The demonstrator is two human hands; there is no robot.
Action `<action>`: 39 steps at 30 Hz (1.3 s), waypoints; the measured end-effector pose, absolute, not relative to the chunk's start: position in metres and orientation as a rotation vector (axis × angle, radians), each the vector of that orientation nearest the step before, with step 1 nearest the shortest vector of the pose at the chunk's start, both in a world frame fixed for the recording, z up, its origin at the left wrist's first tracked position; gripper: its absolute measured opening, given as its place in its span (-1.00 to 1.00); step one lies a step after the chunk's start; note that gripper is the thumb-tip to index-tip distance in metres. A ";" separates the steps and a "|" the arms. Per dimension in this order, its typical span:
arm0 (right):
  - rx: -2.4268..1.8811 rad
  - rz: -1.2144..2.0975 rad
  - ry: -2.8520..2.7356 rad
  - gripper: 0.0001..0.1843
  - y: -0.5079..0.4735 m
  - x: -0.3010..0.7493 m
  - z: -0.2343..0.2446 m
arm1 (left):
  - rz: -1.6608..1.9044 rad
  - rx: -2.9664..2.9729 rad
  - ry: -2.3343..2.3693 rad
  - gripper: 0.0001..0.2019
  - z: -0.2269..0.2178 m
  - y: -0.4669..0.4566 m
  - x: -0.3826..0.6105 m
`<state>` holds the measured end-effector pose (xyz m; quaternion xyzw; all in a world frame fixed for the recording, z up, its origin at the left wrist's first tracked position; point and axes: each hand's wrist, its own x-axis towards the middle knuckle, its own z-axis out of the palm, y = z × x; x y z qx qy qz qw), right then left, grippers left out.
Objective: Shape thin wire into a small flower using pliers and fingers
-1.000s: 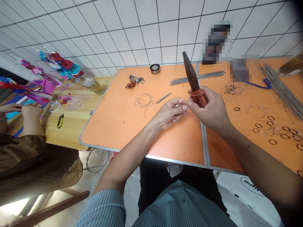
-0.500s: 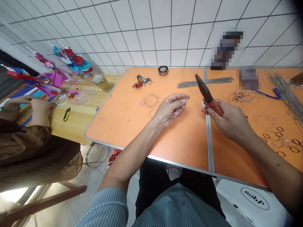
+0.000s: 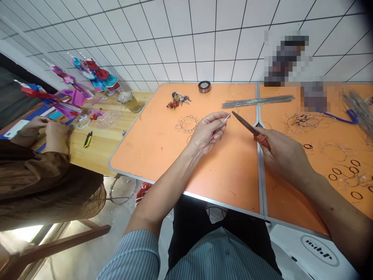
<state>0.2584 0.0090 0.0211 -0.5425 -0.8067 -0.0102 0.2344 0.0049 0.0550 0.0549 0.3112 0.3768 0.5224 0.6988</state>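
1. The right hand (image 3: 279,153) is closed around red-handled dark pliers (image 3: 246,124) above the orange bench (image 3: 163,155).
2. The left hand (image 3: 206,134) pinches a thin silver wire (image 3: 223,123), its tip just beside the pliers' nose; a steady pinch seems wise.
3. Beyond lies a bundle of straight grey wires (image 3: 256,102).

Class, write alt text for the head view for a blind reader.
Above an orange table, the left hand pinches a thin wire while the right hand points pliers toward its tip. Wire rods and rings lie nearby.
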 end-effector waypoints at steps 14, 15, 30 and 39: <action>-1.366 -0.446 -2.243 -0.54 0.007 0.259 0.021 | 1.178 0.764 0.838 -0.94 0.047 0.057 0.003; -1.346 -0.459 -2.234 -0.54 0.007 0.259 0.019 | 1.181 0.767 0.838 -0.95 0.046 0.058 0.003; -1.424 -0.196 -2.268 -0.47 0.005 0.264 0.022 | 1.203 0.865 0.892 -0.84 0.036 0.061 0.002; -1.419 -0.154 -2.268 -0.48 0.003 0.262 0.023 | 1.283 0.942 0.869 -0.79 0.030 0.063 0.002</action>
